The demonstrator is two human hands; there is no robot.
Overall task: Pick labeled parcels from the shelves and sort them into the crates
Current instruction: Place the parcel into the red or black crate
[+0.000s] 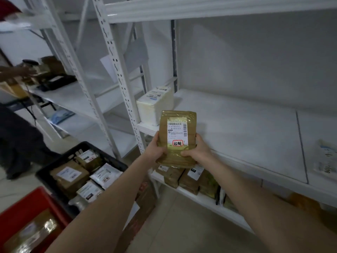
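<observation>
One brown parcel, held upright in mid-air just in front of the white shelf, label facing the camera. Looks light and fairly flat, wrapped in glossy tape, so probably slick under the fingers; seems stiff enough to keep its shape. Best taken by the lower edges, clear of the label. Gripped just so: left hand curled round the edge at eight o'clock, right hand round the corner at five o'clock, thumb pressed on the front. Both forearms stretched forward. At eleven o'clock of the parcel, a white parcel standing on the shelf. At eight o'clock, down on the floor, a black crate holding parcels; farther out toward seven o'clock, a red crate.
</observation>
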